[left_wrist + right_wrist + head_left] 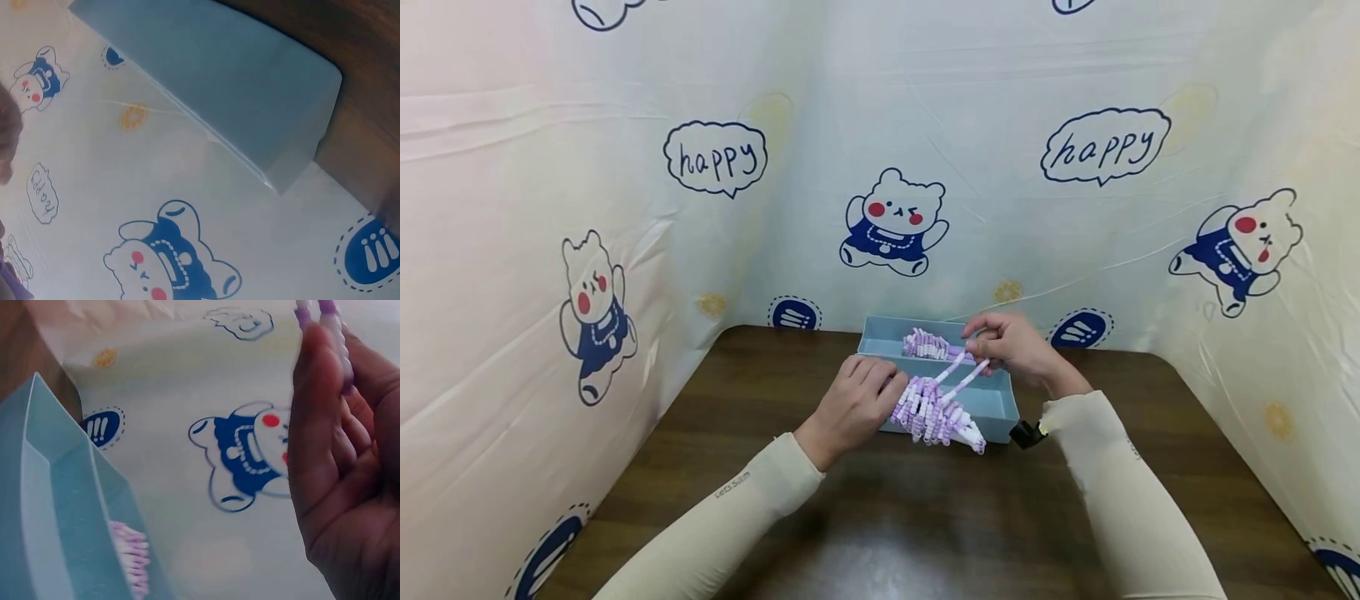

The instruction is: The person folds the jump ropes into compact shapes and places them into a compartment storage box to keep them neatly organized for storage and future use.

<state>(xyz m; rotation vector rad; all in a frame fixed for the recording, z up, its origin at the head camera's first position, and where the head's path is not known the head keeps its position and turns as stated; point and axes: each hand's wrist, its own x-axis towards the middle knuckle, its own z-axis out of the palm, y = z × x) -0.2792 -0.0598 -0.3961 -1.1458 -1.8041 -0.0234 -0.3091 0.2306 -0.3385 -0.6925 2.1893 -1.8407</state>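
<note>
In the head view, my left hand (863,400) grips a bundle of purple-and-white banded strands (928,412), fingers curled over its left end. The bundle hangs over the front of a light blue box, its paler tip pointing down to the right. Two thin strands rise from it to my right hand (1011,346), which pinches their upper ends between thumb and fingers. Close up in the right wrist view, the pinched strands (337,337) look beaded, with white and purple sections. Only a purple edge (15,284) of the bundle shows in the left wrist view.
The two-compartment light blue box (1000,400) stands on the dark wooden table (760,383) near its back edge. Another purple-and-white bundle (925,343) lies in its back compartment. A printed cloth (820,225) with bears hangs around the table on the back and sides.
</note>
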